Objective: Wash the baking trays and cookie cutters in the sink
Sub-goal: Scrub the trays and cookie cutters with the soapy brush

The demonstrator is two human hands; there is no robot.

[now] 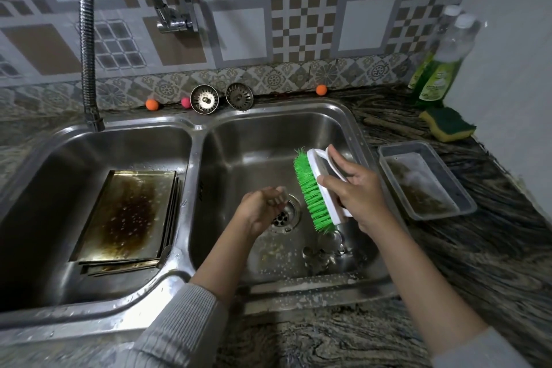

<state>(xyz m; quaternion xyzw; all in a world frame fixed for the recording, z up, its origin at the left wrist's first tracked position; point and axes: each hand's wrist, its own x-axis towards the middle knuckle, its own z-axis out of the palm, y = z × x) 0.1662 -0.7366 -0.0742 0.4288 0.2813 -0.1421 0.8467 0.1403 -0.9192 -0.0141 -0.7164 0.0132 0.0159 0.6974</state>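
Observation:
Over the drain of the right sink basin (268, 134), my left hand (259, 210) holds a small metal cookie cutter (280, 195) in curled fingers. My right hand (360, 193) grips the white handle of a scrubbing brush (317, 193) with green bristles, just right of the cutter and not touching it. Several more metal cookie cutters (324, 254) lie on the basin floor below the brush. A stack of stained, burnt-looking baking trays (128, 212) lies flat in the left sink basin (44, 188).
A clear plastic tub (466, 179) sits on the dark stone counter to the right. Behind it are a yellow-green sponge (448, 124) and green dish soap bottles (439, 69). Two sink strainers (221, 98) and small coloured balls line the back edge. A flexible tap hose (88, 48) rises at left.

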